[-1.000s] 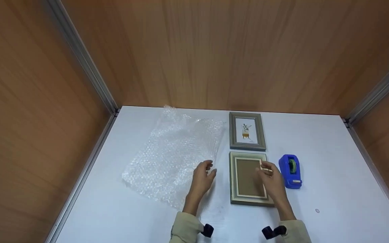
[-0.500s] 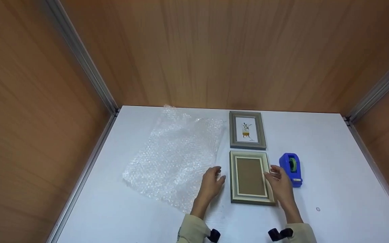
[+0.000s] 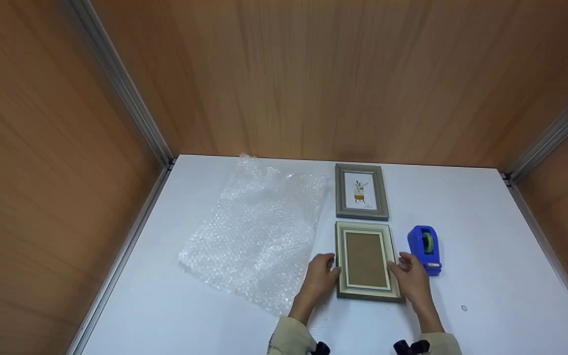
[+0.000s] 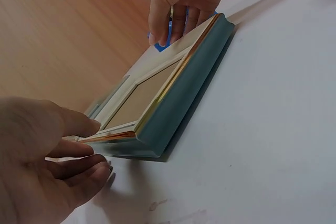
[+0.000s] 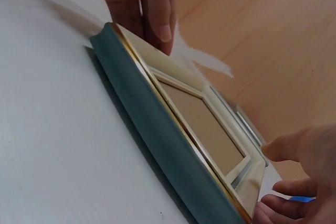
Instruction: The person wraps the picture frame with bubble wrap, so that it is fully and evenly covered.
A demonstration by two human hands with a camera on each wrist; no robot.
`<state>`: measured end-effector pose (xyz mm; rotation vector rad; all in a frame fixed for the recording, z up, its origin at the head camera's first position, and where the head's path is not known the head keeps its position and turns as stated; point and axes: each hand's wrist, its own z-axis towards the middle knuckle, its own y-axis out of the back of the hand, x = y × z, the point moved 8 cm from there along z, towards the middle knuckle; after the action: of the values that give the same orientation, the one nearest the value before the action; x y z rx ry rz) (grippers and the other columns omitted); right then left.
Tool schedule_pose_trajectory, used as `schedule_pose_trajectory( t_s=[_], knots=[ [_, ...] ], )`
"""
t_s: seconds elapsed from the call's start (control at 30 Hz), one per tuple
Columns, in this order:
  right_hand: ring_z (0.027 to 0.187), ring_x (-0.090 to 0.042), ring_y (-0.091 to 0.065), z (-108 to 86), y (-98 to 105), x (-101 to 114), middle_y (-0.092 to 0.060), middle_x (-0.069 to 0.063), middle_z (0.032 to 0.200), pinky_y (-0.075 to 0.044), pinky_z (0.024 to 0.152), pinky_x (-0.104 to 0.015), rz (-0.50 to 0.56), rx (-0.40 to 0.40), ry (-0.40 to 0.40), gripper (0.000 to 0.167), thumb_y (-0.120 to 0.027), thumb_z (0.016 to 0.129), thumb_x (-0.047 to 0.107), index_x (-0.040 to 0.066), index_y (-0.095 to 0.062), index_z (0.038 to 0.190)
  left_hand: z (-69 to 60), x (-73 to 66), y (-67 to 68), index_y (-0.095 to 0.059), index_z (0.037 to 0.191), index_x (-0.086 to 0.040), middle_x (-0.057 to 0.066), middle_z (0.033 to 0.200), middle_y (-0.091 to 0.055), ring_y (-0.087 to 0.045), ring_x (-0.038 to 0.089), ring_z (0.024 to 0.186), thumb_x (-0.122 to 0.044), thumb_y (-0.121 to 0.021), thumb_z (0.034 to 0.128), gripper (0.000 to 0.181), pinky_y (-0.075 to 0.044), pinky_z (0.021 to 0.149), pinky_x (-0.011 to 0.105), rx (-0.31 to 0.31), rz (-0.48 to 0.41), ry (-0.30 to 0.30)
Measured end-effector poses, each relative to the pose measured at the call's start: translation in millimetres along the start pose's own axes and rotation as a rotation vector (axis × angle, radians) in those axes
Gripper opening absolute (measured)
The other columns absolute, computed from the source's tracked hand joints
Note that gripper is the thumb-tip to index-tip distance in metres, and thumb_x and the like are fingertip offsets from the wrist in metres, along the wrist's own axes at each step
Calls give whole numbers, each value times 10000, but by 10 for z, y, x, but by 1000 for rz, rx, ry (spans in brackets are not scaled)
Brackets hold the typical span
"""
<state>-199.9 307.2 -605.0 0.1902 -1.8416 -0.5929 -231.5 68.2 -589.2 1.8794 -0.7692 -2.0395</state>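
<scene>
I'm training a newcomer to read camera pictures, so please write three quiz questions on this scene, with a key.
1. True or false: in the head view, the bubble wrap lies left of the tape dispenser.
2. What lies between the left hand and the right hand? A) the bubble wrap B) the nearer frame C) the tape dispenser
3. Fill in: the farther frame holds a picture of a potted ____.

Key: 1. true; 2. B; 3. plant.

The person's left grip [image 3: 319, 277] has shifted toward four o'clock, from over the bubble wrap's [image 3: 259, 231] edge to the nine-o'clock side of the pale green frame [image 3: 342, 261]. The right grip [image 3: 411, 280] has moved toward five o'clock, from over the frame's brown panel [image 3: 366, 260] to its three-o'clock border.
</scene>
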Motion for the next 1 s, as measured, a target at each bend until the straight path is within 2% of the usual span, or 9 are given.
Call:
schedule_pose_trajectory(
  t_s=[0.13, 0.33, 0.5, 0.6, 0.7, 0.83, 1.0],
  knots=[
    [1212, -391, -505, -46, -6, -53, -484, -288, 1329, -434, 1018, -495, -26, 9, -13, 566, -588, 945, 260, -69, -404, 1367, 3, -23, -35, -630, 1116, 83, 117, 897, -603, -554, 178, 824, -56, -663, 859, 294, -499, 725, 291, 0, 4, -36],
    [1081, -348, -588, -102, -4, -73, -599, -268, 1187, -511, 864, -379, -75, 2, -1, 407, -578, 933, 148, -83, -521, 1263, 7, -7, -70, -624, 1140, 85, 122, 964, -591, -570, 158, 854, -16, -656, 848, 311, -520, 744, 272, -12, -18, -8],
    [1049, -333, -588, -123, -13, -55, -607, -265, 1153, -491, 773, -266, -79, 3, 27, 372, -572, 925, 90, -90, -533, 1248, 0, -13, -79, -639, 1137, 86, 119, 951, -589, -566, 149, 841, 16, -652, 829, 317, -520, 740, 275, -50, -19, 0],
    [1067, -323, -584, -141, -18, -63, -602, -254, 1176, -481, 801, -276, -74, -1, 27, 366, -564, 931, 82, -70, -535, 1262, -12, -8, -77, -635, 1143, 92, 137, 957, -598, -602, 185, 861, 28, -653, 822, 328, -538, 760, 282, -62, -46, 5],
    [1107, -329, -573, -158, -13, -74, -594, -244, 1213, -475, 890, -356, -62, -9, 26, 373, -555, 942, 96, -45, -534, 1286, -24, -1, -71, -628, 1157, 90, 149, 967, -613, -629, 220, 891, 26, -648, 826, 338, -544, 785, 294, -51, -92, 26],
    [1169, -359, -551, -172, 0, -62, -573, -244, 1277, -432, 999, -456, -29, -17, 39, 401, -550, 956, 129, -22, -520, 1327, -24, 24, -58, -620, 1188, 71, 130, 985, -640, -632, 170, 879, 2, -638, 847, 348, -536, 763, 258, -28, -141, 77],
    [1232, -370, -516, -190, 18, -51, -522, -234, 1364, -415, 1039, -481, 17, -15, 19, 435, -538, 977, 185, 5, -493, 1370, -15, 28, -30, -609, 1210, 67, 127, 999, -667, -640, 125, 841, -3, -640, 855, 363, -540, 698, 212, -23, -197, 122]
  ],
)
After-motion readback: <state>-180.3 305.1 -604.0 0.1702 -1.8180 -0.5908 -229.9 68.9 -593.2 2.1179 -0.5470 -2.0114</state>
